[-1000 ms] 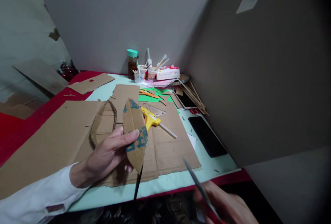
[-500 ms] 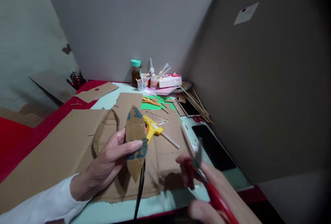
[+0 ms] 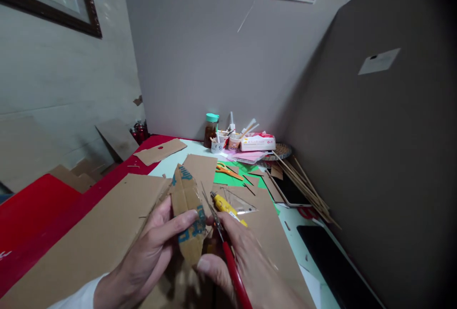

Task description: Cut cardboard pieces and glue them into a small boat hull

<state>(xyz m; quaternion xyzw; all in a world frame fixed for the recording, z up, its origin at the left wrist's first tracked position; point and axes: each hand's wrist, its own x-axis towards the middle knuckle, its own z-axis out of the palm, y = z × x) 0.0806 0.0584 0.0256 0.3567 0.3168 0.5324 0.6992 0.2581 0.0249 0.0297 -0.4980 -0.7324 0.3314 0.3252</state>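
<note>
My left hand (image 3: 150, 247) pinches a leaf-shaped cardboard piece (image 3: 187, 204) with blue print, holding it upright above the table. My right hand (image 3: 243, 266) grips red-handled scissors (image 3: 223, 240), whose thin blades point up and lie right beside the cardboard piece's right edge. Both hands are close together at the bottom centre of the view.
Large cardboard sheets (image 3: 89, 237) cover the table. A yellow glue gun (image 3: 226, 204), a clear set square (image 3: 239, 202), orange scissors (image 3: 228, 171), green paper, cups and a jar (image 3: 211, 130) lie behind. Wooden sticks (image 3: 307, 185) and a black phone (image 3: 335, 266) lie to the right. Grey partitions stand behind and right.
My right hand has come up from the table's edge with the scissors to the cardboard piece. The view has tilted upward.
</note>
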